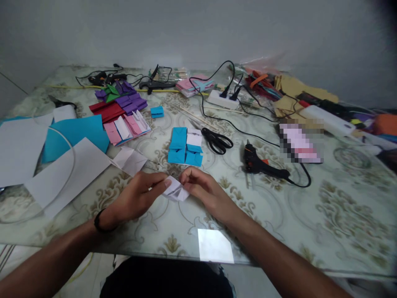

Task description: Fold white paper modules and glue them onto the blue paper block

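A small piece of folded white paper [176, 193] is held between both hands, a little in front of the table's middle. My left hand [144, 192] pinches its left edge between thumb and fingers; a dark band circles that wrist. On the opposite edge, my right hand [200, 188] grips it with curled fingers and thumb. Just beyond lie blue folded paper pieces [178, 145] with a white one among them. Left of these rests a creased white sheet [128, 160], near my left hand.
Black-handled scissors [218, 140] and a corded glue gun [263, 163] lie to the right. Behind them is a white power strip [223, 99] with plugged-in cables. Blue sheets [77, 134] and white sheets [71, 178] spread leftward, with folded purple paper [132, 102] farther back.
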Available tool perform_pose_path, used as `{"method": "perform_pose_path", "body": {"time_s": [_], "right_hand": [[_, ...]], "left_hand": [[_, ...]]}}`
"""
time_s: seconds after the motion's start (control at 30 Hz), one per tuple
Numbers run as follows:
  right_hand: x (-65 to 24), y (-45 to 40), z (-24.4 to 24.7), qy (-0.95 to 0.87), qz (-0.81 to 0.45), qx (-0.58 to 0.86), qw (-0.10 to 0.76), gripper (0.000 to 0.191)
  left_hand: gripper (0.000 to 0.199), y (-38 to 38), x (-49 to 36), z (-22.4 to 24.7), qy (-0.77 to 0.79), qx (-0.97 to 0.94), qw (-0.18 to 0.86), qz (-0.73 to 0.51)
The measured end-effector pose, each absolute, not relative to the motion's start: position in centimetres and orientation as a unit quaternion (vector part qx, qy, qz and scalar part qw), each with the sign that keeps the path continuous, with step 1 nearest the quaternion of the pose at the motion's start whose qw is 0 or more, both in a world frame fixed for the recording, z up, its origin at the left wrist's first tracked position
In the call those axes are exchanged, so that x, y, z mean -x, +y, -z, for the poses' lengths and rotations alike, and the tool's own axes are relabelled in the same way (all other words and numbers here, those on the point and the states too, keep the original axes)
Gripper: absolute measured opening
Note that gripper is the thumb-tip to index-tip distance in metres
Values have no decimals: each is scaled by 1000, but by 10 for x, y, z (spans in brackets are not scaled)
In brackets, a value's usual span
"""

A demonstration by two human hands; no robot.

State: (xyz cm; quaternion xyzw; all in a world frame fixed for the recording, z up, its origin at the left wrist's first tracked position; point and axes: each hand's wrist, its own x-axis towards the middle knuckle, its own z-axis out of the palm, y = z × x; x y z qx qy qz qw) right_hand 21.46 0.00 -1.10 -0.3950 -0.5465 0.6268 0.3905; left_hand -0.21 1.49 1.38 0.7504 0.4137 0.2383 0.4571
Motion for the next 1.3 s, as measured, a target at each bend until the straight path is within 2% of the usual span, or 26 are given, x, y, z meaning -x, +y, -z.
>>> {"method": "perform_pose_path", "body": {"time_s": [0.3, 0.5, 0.73, 1.1, 1.3], "right_hand": [[-217, 1, 15, -575, -576, 430, 393, 15], [-214, -2, 10, -627, -502, 453, 387, 9], [-212, -4, 10, -645, -500, 420, 397, 7], [-218, -2, 6, -637, -488, 433, 411, 7], [-212, -5, 5, -688, -429, 427, 400, 11]], "left_hand": [[43, 18, 7, -8, 448, -707, 489, -245], [20, 19, 3, -12, 445, -725, 483, -211], [12, 15, 0, -9, 417, -760, 443, -230], [15, 16, 5, -13, 417, -760, 421, -267], [11, 13, 1, -7, 393, -771, 421, -270]]}}
